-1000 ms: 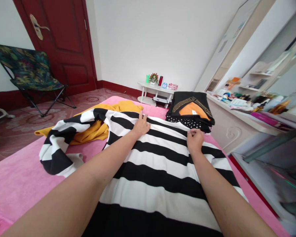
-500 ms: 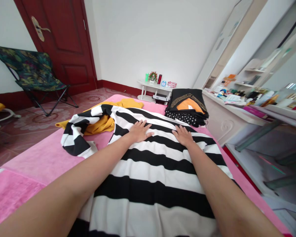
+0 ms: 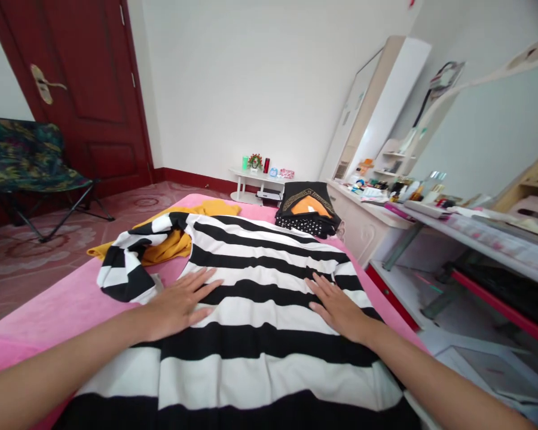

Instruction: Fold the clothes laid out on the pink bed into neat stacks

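Observation:
A black-and-white striped long-sleeved top (image 3: 260, 310) lies spread across the pink bed cover (image 3: 58, 298), with soft creases over its body. My left hand (image 3: 179, 304) rests flat on its left side, fingers apart. On the right side of the fabric, my right hand (image 3: 338, 307) also lies flat with spread fingers. Neither hand grips the cloth. The left sleeve bends outward over a mustard-yellow garment (image 3: 170, 248); the other sleeve runs down the right edge, partly behind my right arm.
Folded dark clothes (image 3: 307, 209) are stacked at the bed's far right corner. Beyond stands a low white table (image 3: 255, 176) with small items. A cluttered dressing table (image 3: 376, 206) borders the right side. A folding chair (image 3: 31, 161) stands left, near a red door (image 3: 80, 89).
Both hands have slid back toward me over the striped top and moved farther apart, staying flat. The camera view has shifted up and to the right.

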Action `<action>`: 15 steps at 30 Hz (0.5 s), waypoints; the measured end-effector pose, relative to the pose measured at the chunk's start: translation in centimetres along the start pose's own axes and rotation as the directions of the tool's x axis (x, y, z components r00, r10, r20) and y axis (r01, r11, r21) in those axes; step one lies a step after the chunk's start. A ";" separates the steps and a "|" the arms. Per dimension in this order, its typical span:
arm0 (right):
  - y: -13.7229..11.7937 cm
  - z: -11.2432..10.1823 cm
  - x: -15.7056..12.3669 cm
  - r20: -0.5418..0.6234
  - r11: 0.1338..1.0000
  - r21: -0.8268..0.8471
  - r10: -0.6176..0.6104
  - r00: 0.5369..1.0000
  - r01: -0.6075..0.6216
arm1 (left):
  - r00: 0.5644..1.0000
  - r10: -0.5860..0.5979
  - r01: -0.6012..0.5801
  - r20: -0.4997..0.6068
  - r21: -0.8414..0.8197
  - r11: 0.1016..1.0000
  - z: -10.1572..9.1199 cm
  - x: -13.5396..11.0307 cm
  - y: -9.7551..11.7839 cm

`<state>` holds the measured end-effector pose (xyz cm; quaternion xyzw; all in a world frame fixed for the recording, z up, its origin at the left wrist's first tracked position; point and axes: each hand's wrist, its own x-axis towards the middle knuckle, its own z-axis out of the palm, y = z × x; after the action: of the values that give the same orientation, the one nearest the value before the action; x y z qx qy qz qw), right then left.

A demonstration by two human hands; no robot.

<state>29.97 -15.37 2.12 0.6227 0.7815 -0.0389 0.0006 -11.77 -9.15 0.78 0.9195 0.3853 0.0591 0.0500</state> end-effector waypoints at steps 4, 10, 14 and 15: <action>0.6 -1.5 -6.7 0.057 0.993 0.087 -0.089 0.994 0.083 | 0.997 0.051 -0.048 0.052 -0.063 0.997 -1.3 -5.1 -0.3; 3.1 -2.3 -13.1 0.032 0.978 0.165 -0.139 0.990 0.132 | 0.997 0.036 -0.017 0.073 -0.242 0.970 -4.2 -9.2 -0.2; 2.9 -2.1 -14.2 0.031 0.981 0.129 -0.154 0.988 0.148 | 0.992 0.042 -0.007 0.119 -0.283 0.959 -5.6 -9.7 1.2; 2.5 -2.1 -14.1 0.038 0.981 0.130 -0.149 0.988 0.143 | 0.991 0.052 -0.016 0.121 -0.284 0.959 -5.6 -9.6 1.6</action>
<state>35.70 -28.45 4.75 0.5612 0.8209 -0.1033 -0.0233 -18.22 -16.86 5.89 0.9114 0.3530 0.0558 0.2040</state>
